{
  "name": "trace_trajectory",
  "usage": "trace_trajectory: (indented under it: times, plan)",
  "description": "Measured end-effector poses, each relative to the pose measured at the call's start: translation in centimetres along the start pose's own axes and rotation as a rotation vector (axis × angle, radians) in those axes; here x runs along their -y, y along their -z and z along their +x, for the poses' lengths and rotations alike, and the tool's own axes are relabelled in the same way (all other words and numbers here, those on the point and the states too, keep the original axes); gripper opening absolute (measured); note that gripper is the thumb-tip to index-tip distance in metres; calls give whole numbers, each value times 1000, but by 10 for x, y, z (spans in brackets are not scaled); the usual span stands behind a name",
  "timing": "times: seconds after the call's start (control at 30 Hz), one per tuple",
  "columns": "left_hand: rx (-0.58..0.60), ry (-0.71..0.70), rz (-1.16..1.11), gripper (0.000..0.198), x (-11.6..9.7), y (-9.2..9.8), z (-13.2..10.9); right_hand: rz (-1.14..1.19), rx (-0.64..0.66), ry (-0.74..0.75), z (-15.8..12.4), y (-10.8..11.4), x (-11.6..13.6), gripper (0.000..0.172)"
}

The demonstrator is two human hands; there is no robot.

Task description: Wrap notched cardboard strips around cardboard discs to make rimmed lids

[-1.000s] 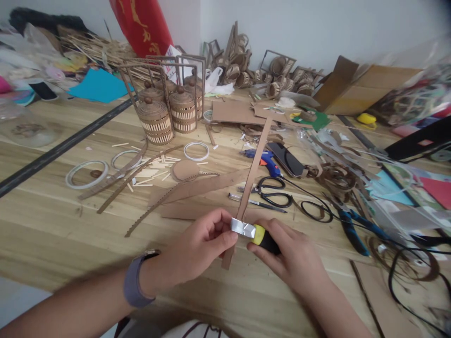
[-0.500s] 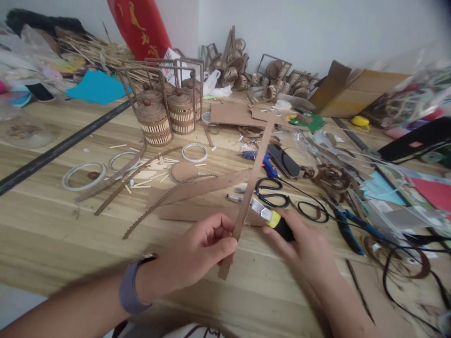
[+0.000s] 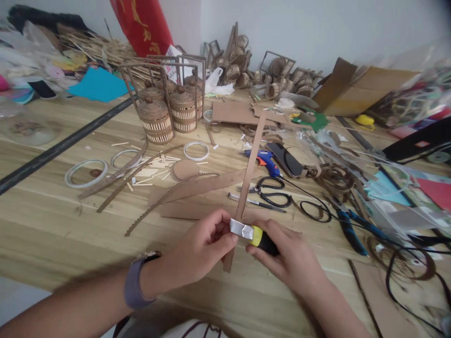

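Swung back leftward since half a second ago, the utility knife (image 3: 256, 235) now has its silver metal head (image 3: 241, 229) across the cardboard strip (image 3: 251, 173), though whether it touches is hard to tell. The right hand (image 3: 295, 258) is closed around the knife's yellow-and-black handle, while the left hand (image 3: 202, 248), fingers curled, pinches the strip near its lower end. Upward it slants, crossing in view the pen (image 3: 266, 205), scissors (image 3: 258, 190) and blue glue gun (image 3: 269, 165).

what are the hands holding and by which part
The left hand pinches the strip near the end closest to the person, between thumb and fingers. The right hand grips the cutter by its handle.
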State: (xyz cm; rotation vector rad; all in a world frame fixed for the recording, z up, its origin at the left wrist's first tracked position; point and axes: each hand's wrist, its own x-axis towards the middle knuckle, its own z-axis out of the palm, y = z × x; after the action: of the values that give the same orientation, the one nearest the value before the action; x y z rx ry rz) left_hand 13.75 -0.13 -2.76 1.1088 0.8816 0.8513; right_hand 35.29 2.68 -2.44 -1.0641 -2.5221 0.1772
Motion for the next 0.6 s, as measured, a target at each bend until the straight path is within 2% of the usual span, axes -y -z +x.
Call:
trace_trajectory:
  times: [0.17, 0.4, 0.47, 0.6]
  plan:
    - [59, 24, -47, 14, -2, 2, 0, -6, -38, 9, -1, 2, -5, 34]
    - [61, 75, -46, 18, -4, 1, -2, -6, -164, -169, -7, 7, -20, 29]
    - [35, 80, -13, 17, -3, 0, -2, 119, -198, -229, -9, 6, -19, 28]
    - [58, 98, 85, 12, -1, -4, -2, 532, -227, -406, -6, 1, -5, 31]
